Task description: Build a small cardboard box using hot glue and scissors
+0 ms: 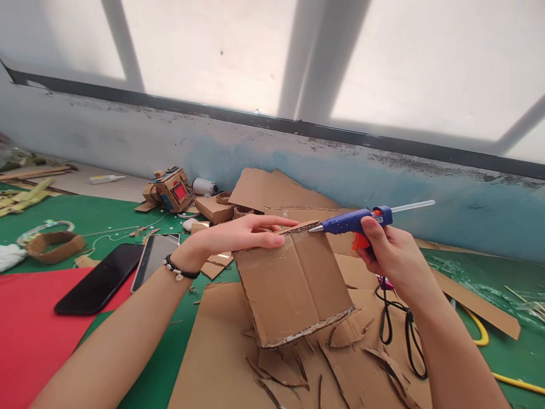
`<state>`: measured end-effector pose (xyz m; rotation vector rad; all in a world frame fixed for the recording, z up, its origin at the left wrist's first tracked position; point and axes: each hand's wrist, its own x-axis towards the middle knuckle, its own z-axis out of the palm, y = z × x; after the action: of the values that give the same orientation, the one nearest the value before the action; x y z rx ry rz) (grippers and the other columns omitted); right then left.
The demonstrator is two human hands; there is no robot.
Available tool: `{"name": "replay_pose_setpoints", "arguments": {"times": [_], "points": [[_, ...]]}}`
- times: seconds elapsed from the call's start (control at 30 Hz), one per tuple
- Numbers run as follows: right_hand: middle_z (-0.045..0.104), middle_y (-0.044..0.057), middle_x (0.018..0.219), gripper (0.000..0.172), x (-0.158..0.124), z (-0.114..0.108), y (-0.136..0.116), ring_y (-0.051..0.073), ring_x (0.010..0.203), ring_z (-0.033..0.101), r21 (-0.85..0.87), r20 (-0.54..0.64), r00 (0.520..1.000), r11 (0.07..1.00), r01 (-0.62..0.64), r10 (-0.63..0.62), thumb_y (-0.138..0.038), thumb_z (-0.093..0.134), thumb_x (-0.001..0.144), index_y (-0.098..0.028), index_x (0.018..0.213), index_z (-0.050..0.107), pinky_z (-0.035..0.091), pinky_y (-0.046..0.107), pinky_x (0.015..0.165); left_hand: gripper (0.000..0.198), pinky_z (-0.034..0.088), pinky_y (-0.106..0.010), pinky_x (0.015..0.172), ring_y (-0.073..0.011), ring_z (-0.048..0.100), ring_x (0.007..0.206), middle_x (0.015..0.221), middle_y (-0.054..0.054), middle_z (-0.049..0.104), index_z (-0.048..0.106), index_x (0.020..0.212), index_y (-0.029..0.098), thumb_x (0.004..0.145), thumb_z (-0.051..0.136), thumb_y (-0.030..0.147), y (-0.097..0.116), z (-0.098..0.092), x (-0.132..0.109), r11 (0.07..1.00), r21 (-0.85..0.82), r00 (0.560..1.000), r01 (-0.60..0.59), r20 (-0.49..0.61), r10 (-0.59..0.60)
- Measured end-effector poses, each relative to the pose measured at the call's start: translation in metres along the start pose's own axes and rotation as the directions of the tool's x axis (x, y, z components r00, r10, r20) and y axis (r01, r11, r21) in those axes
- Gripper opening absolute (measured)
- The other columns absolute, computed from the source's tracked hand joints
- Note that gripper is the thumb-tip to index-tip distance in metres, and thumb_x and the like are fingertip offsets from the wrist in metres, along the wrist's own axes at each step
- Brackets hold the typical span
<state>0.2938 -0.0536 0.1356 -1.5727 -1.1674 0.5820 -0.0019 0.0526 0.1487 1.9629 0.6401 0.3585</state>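
My right hand [394, 255] is wrapped round a blue hot glue gun [349, 221], with a clear glue stick [413, 205] poking out of its back. The nozzle meets the top edge of a cardboard box [293, 284], near that edge's right end. My left hand [242, 232] grips the box at its upper left, thumb on the near face and fingers over the top. The box is tilted above a larger cardboard sheet [213, 329]. Torn cardboard strips [281, 369] lie beneath it. A black cord [385, 318] hangs below the glue gun.
Left of the box lie a black phone [100, 278] and a second phone [155, 258], partly on red paper [38, 324]. Behind are a small cardboard model [174, 190] and stacked cardboard [276, 193] against the wall. A yellow cable [517, 383] runs at right on the green table [140, 375].
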Motion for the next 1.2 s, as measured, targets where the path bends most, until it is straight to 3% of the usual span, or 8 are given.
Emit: {"name": "replay_pose_setpoints", "arguments": {"times": [0.2, 0.37, 0.7, 1.2], "points": [[0.048, 0.001, 0.051, 0.077, 0.002, -0.001, 0.000, 0.010, 0.045, 0.042, -0.053, 0.044, 0.999, 0.998, 0.021, -0.018, -0.095, 0.062, 0.083, -0.021, 0.061, 0.053, 0.034, 0.022, 0.039, 0.065, 0.053, -0.032, 0.101, -0.0301, 0.063, 0.133, 0.159, -0.004, 0.062, 0.061, 0.157, 0.040, 0.098, 0.069, 0.065, 0.000, 0.000, 0.000, 1.000, 0.004, 1.000, 0.023, -0.007, -0.023], [0.050, 0.001, 0.051, 0.077, 0.003, 0.000, 0.001, 0.010, 0.044, 0.043, -0.070, 0.062, 0.998, 0.997, 0.035, -0.030, -0.094, 0.059, 0.086, -0.021, 0.061, 0.052, 0.035, 0.023, 0.040, 0.065, 0.055, -0.031, 0.093, -0.0301, 0.067, 0.128, 0.151, -0.006, 0.068, 0.060, 0.158, 0.039, 0.098, 0.068, 0.065, -0.003, 0.000, 0.001, 1.000, -0.011, 1.000, 0.011, -0.001, -0.011], [0.046, 0.000, 0.045, 0.082, 0.012, -0.001, 0.013, 0.009, 0.039, 0.040, -0.104, 0.071, 0.997, 0.994, 0.040, -0.033, -0.101, 0.058, 0.079, -0.022, 0.057, 0.050, 0.034, 0.023, 0.038, 0.061, 0.054, -0.031, 0.090, -0.0294, 0.069, 0.124, 0.151, -0.006, 0.068, 0.061, 0.156, 0.040, 0.100, 0.067, 0.064, -0.004, 0.000, 0.001, 1.000, 0.017, 1.000, 0.005, -0.010, -0.005], [0.054, 0.003, 0.050, 0.077, 0.007, 0.001, 0.011, 0.010, 0.040, 0.044, -0.117, 0.072, 0.997, 0.992, 0.047, -0.039, -0.093, 0.059, 0.087, -0.021, 0.059, 0.051, 0.035, 0.023, 0.038, 0.067, 0.053, -0.031, 0.091, -0.0293, 0.067, 0.123, 0.147, -0.008, 0.069, 0.059, 0.159, 0.035, 0.100, 0.065, 0.066, -0.002, 0.000, 0.001, 1.000, 0.021, 1.000, 0.005, -0.009, -0.004]]}}
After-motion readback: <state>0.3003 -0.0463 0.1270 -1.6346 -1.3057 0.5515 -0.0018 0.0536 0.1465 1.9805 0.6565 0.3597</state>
